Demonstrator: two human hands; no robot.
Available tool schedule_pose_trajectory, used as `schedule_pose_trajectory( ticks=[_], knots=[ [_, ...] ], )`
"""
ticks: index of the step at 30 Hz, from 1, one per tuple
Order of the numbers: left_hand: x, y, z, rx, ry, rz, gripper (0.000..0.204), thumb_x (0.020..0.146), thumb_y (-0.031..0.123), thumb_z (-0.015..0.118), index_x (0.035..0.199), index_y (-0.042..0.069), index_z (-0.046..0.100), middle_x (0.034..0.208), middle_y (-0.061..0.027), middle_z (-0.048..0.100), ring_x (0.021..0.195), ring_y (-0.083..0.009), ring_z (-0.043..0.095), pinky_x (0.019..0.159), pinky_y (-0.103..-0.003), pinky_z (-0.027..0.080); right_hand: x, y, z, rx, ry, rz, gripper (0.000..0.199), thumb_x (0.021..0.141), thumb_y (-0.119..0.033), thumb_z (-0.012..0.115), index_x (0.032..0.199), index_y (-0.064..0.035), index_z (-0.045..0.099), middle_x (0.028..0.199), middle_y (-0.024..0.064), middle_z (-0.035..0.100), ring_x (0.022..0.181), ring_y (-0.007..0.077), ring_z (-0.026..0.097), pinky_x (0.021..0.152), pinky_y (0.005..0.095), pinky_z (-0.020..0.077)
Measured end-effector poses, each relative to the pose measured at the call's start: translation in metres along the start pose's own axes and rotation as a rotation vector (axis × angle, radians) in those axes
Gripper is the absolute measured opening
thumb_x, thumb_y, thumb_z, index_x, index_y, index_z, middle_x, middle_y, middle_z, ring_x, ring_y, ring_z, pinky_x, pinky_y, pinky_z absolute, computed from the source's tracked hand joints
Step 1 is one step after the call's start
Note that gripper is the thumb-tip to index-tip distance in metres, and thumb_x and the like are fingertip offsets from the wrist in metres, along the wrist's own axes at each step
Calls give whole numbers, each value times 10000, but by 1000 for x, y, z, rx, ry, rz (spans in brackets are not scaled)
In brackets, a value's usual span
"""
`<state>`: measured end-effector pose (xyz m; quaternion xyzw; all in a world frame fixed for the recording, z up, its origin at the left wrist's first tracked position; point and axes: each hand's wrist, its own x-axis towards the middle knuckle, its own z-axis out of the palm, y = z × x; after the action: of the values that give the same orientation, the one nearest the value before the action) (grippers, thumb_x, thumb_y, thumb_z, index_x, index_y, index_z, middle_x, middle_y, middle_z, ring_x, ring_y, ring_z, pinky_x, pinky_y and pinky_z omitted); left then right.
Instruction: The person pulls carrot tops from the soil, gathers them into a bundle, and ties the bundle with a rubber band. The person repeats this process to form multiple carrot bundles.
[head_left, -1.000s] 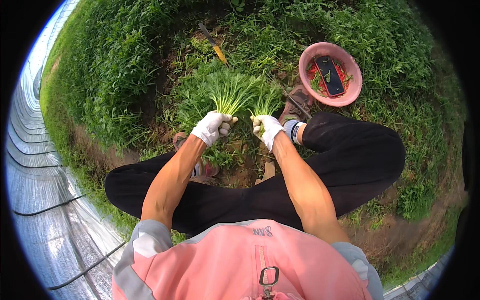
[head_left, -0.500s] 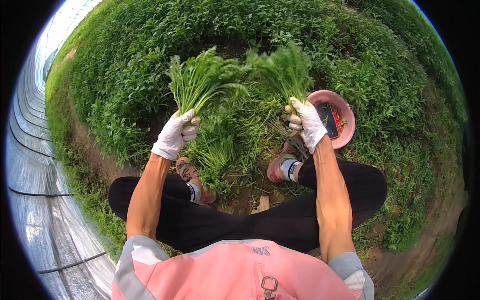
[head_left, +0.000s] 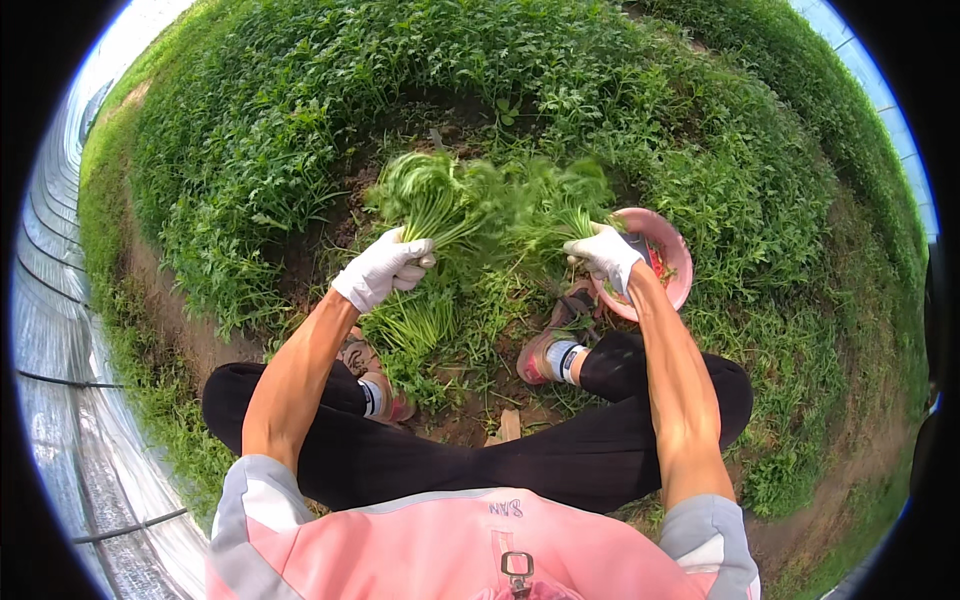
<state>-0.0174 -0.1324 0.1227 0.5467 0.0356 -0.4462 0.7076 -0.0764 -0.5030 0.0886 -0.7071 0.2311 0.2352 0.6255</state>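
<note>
White gloves cover both of my hands. My left hand (head_left: 388, 268) is closed round the stems of a bunch of leafy greens (head_left: 432, 200), its tops fanned out away from me. Across from it, my right hand (head_left: 606, 255) grips a second bunch of greens (head_left: 562, 205), whose leaves are smeared by motion. The leafy tips of the two bunches come close together between the hands; I cannot tell if they touch. Below my left hand, a pile of cut greens (head_left: 415, 322) lies on the ground near my left shoe.
A pink basin (head_left: 682, 262) with red items and a dark flat object stands just beyond my right hand. Dense green plants (head_left: 480, 60) grow ahead and to both sides. Plastic sheeting (head_left: 90, 440) runs along the left. My shoes (head_left: 538, 358) rest on soil with scattered stems.
Both bunches have come down toward me from a raised, upright position, their leaves now bent and swung inward. Both hands have lowered, the left one also moving right. The view has shifted slightly.
</note>
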Motion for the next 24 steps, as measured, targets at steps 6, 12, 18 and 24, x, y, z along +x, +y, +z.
schedule_pose_trajectory(
  ticks=[6, 12, 18, 24],
  knots=[
    [3, 8, 18, 1, 48, -3, 125, 986, 189, 592, 927, 111, 513, 742, 24, 538, 476, -34, 313, 413, -206, 218, 1, -11, -10, -138, -48, -20, 52, 922, -135, 621, 921, -87, 602, 681, -10, 578, 464, 33, 380, 410, 230, 245],
    [14, 3, 11, 63, 136, -52, 224, 992, 227, 594, 842, 71, 537, 646, 56, 457, 473, -28, 292, 421, -203, 205, -3, -7, -3, 20, -17, 35, 105, 931, -176, 628, 890, -83, 602, 635, -25, 548, 455, 47, 350, 417, 228, 227],
    [23, 7, 4, 167, 84, -215, 93, 993, 181, 572, 996, 133, 493, 708, 51, 505, 476, -21, 299, 407, -218, 216, 17, 24, -30, -157, -63, -107, 88, 939, -181, 614, 904, -101, 603, 709, -14, 584, 445, 66, 349, 424, 261, 261],
    [33, -3, 6, 178, 164, -192, 76, 1001, 163, 535, 954, 129, 486, 710, 30, 537, 465, -33, 319, 394, -218, 219, 5, 15, -10, -25, 11, 77, 110, 906, -173, 631, 945, -88, 573, 657, -16, 561, 451, 90, 370, 403, 286, 267]
  ],
)
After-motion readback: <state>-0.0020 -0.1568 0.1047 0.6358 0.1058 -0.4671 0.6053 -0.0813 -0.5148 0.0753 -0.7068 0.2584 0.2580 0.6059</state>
